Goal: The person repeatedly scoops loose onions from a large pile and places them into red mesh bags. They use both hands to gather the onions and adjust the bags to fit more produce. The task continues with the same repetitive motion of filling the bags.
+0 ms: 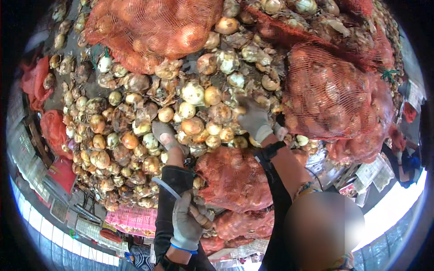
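My right hand (256,120), in a grey work glove, reaches down among loose onions (220,113) beside a full red mesh sack (325,91). Its dark fingertips blend into the onions and husks, so its grip is unclear. Lower down, my left hand (190,218), gloved with a blue cuff, is closed in front of my dark trouser leg (174,183). From its fingers sticks a pale, narrow, curved strip (166,187), apparently plastic. My left shoe (164,132) stands among the onions. Between my legs lies another filled mesh sack (234,179).
A large onion-filled mesh sack (152,30) lies ahead, and an opened one (322,23) spreads at upper right. Smaller onions (118,152) heap on the left. Behind are a pink plastic crate (132,220) and more sacks (244,223). Another person (403,162) is at far right.
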Tool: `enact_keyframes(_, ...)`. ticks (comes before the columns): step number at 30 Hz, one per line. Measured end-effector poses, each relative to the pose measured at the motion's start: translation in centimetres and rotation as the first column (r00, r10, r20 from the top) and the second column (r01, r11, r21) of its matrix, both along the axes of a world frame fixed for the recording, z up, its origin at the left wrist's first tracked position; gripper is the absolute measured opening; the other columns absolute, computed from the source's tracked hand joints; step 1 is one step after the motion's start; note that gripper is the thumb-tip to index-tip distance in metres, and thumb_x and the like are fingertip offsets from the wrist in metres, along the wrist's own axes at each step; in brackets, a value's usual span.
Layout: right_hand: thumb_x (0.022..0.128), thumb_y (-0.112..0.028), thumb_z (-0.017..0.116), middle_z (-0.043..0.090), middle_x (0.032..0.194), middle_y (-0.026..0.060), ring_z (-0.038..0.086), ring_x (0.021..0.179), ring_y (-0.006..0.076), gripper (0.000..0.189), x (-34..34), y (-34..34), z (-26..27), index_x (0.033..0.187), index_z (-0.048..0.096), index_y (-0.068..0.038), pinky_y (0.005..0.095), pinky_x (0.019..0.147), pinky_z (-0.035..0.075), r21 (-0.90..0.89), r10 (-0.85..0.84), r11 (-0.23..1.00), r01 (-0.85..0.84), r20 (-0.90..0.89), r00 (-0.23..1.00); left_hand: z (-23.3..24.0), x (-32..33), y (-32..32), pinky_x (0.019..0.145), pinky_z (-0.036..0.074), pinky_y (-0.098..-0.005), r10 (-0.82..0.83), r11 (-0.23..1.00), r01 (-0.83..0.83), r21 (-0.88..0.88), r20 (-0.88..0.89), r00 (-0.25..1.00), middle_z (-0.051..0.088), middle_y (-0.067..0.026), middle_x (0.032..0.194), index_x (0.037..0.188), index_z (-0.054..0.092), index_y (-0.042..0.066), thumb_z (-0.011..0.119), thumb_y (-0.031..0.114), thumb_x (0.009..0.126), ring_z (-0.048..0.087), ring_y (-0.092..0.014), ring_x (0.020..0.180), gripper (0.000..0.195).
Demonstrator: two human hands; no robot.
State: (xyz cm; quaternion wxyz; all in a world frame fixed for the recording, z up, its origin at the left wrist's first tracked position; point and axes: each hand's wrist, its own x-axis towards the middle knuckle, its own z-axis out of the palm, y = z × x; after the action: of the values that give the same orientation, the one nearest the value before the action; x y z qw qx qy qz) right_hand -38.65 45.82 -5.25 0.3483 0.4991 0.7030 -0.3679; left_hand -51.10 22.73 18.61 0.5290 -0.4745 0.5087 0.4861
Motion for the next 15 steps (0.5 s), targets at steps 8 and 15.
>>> enact_keyframes(8,0.086,-0.029,0.063,0.042,0.149,0.0172,0.042,0.136,0.0353,0.072,-8.7,-2.9,-8.0,0.148,0.034,-0.006,0.0555,0.114,0.026,0.186,0.466,0.863,-0.470,0.069,0.882,0.9,-0.3,0.7,0.050,0.046,-0.0319,0.008,0.999,-0.005,-0.044,0.065,0.998,0.061,-0.0064,0.080,0.110,0.059,0.005,0.058,0.030,0.097,0.057,-0.017,0.061,0.028)
enact_keyframes(15,0.082,-0.046,0.068,0.062,0.122,0.0176,0.060,0.114,0.0313,0.069,-8.1,-2.6,-2.9,0.135,0.050,-0.006,0.0426,0.098,0.048,0.212,0.249,0.957,-0.197,-0.257,0.934,0.5,-1.1,-1.5,0.041,0.046,-0.0268,0.128,0.991,-0.125,-0.046,0.065,0.990,0.063,-0.0017,0.077,0.106,0.061,0.012,0.052,0.032,0.100,0.058,-0.012,0.058,0.023)
